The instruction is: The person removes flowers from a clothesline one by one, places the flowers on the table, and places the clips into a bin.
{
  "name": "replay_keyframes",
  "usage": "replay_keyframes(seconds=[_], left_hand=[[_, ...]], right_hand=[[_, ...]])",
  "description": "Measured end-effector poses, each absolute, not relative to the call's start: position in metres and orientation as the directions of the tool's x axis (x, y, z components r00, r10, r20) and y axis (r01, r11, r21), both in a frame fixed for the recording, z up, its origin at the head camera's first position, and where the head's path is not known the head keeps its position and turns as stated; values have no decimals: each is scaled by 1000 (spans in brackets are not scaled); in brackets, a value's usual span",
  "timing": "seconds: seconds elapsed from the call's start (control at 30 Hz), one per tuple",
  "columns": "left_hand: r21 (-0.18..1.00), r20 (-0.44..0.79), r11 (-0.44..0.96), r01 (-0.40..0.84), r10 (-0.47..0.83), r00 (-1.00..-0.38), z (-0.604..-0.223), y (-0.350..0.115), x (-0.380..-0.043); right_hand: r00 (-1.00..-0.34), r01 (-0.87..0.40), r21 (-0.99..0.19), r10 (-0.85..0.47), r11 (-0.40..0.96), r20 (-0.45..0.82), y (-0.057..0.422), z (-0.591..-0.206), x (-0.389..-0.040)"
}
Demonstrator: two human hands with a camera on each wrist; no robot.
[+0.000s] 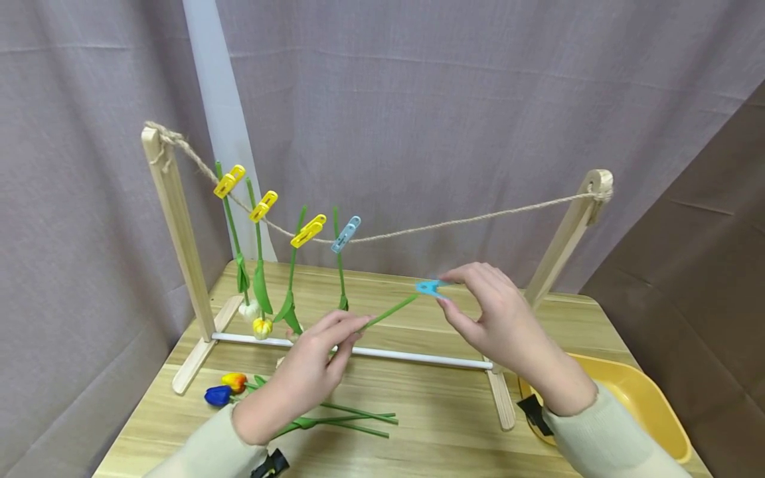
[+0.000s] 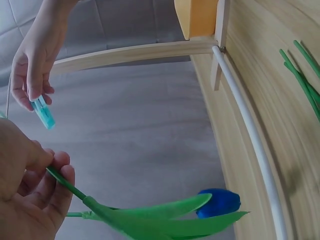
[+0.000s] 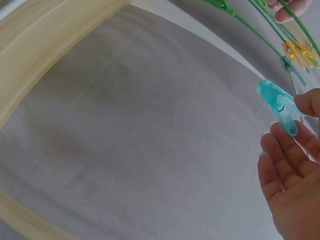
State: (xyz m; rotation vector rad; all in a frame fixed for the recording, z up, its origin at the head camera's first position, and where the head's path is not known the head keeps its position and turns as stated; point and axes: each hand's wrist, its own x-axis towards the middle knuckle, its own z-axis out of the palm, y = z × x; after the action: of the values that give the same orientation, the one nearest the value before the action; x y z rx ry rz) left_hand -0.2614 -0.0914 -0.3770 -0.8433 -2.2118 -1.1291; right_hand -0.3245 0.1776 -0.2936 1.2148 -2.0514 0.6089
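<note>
My left hand pinches the green stem of an artificial tulip, its free end pointing up and right. In the left wrist view, long green leaves spread below that hand, and a blue tulip head shows beyond them. My right hand pinches a light blue clothespin by its handles between thumb and fingers. The clothespin's nose lies right by the stem's end in the head view. Both hands are in front of the sagging twine, below its level in that view.
Three yellow clothespins and a pale blue clothespin hold tulips upside down on the twine. Wooden posts and a white rod form the rack. Loose tulips lie at front left; a yellow basin stands right.
</note>
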Motion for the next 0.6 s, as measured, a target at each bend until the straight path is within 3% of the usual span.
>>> replay_keyframes(seconds=[0.33, 0.6], left_hand=[[509, 630, 513, 691, 325, -705, -383, -95, -261], [477, 561, 583, 658, 375, -738, -389, -101, -262]], right_hand=[[-476, -827, -122, -568, 549, 672, 197, -305, -324], [-486, -818, -121, -562, 563, 669, 208, -312, -326]])
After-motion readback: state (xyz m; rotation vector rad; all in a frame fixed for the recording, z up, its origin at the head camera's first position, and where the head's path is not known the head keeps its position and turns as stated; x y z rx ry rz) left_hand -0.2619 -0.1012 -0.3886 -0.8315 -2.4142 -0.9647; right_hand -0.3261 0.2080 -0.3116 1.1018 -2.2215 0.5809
